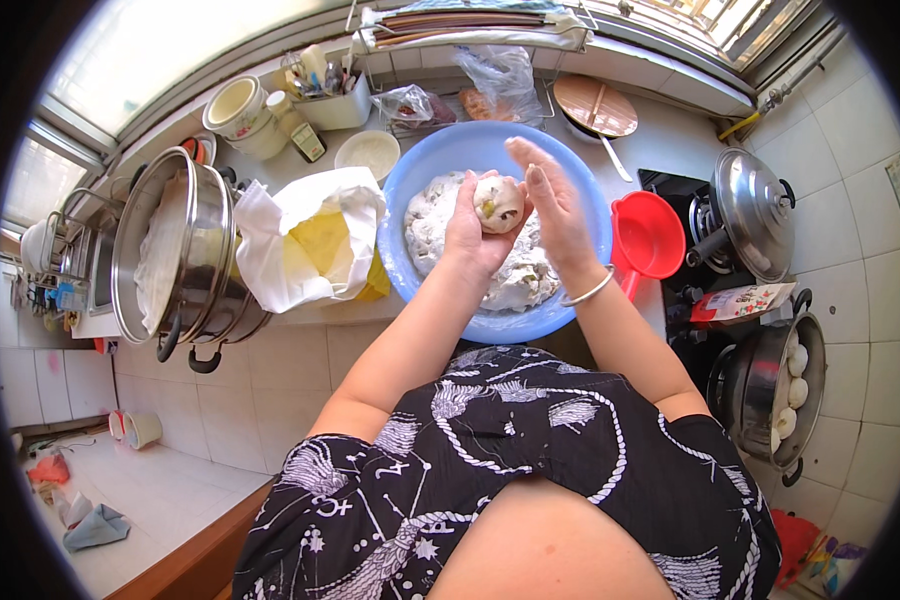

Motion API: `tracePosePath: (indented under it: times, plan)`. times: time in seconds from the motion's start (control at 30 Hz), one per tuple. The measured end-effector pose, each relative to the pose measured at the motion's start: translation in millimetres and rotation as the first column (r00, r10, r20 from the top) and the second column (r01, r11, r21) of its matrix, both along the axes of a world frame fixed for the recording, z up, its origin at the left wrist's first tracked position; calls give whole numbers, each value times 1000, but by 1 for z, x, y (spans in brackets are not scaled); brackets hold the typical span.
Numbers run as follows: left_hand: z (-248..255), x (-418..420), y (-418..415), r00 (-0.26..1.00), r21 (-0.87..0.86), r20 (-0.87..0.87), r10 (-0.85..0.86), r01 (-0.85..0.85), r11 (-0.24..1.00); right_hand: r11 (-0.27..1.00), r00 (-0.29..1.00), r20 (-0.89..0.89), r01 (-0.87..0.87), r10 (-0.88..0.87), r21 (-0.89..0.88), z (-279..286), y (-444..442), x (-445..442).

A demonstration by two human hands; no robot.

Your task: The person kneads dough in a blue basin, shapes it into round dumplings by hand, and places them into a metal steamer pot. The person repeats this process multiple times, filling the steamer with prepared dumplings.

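Note:
A round ball of dough (498,204) with green and dark bits lies in my left hand (474,238), its fingers curved around it. My right hand (559,206), with a bangle at the wrist, is raised just right of the ball, fingers apart and slightly blurred; whether it touches the ball I cannot tell. Both hands are over a blue plastic basin (495,327) that holds a large mass of floury dough (436,214). To the left stands an opened white bag (262,259) with a yellow inside.
A red plastic ladle (649,234) touches the basin's right side. A cloth-lined steamer pot (127,247) stands far left. At right are a gas stove (664,184), a lidded pan (754,214) and a steamer (814,375) with several round buns. Behind the basin are plastic bags (502,82) and a plate (367,154).

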State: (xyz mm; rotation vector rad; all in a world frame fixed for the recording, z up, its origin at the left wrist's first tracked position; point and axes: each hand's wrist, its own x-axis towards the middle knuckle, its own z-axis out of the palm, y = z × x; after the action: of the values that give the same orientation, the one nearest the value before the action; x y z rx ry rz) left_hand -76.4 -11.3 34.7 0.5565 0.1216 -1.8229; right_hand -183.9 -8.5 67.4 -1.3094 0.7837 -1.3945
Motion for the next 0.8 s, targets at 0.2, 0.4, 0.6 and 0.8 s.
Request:
tracePosePath:
  times: [0.2,0.4,0.6,0.8]
  plan:
    - [9,-5,10,985,-162,-34,-168,161,974,720,625,-601,-88,-498,-688,3,3,-7]
    - [30,0,20,950,-213,196,-243,283,935,979,951,-233,192,-204,-74,7,-12,-10]
    - [21,-14,12,995,-199,-14,-94,90,976,903,525,-737,192,-426,-385,7,-8,8]
    - [8,4,5,977,40,-205,-56,66,997,949,911,-301,219,-282,-227,26,-13,-10]
